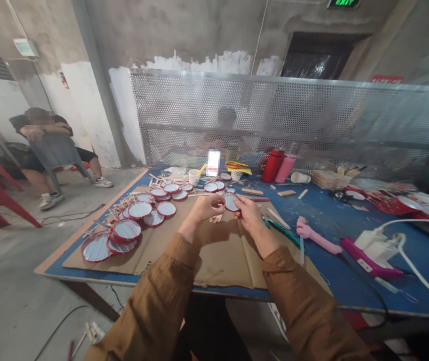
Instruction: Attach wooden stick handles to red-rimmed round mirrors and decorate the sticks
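A small round mirror with a red rim [231,201] is held up over the cardboard sheet [222,250]. My right hand [248,213] grips its right edge between thumb and fingers. My left hand [205,208] is at the mirror's left side, its fingers curled and pressed together; whatever they pinch is too small to make out. Just beneath my hands lie small pale wooden pieces [216,218]. Many red-rimmed round mirrors [127,229] are piled on the left part of the cardboard, some overlapping.
Right of the cardboard are a pink glue gun [317,238] and a magenta power strip [368,258] with white plugs. Red [272,165] and pink bottles [285,168], a paper cup [194,176] and a lit phone [213,163] stand behind. A person [45,135] sits at left.
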